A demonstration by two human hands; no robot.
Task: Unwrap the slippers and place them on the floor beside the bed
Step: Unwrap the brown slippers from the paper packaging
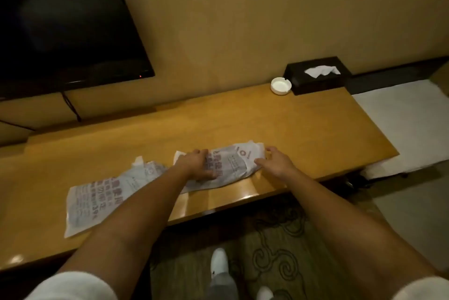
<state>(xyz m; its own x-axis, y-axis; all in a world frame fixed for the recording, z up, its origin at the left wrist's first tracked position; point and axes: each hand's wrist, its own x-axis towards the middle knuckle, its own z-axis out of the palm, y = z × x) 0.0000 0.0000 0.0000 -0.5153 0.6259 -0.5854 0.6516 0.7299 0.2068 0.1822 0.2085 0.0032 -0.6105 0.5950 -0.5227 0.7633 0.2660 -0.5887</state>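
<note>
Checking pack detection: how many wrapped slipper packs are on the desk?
2. One pack lies near the desk's front edge under both hands, left hand and right hand. The other pack lies further left, untouched, partly behind the left forearm. None hidden, as far as shown.
</note>
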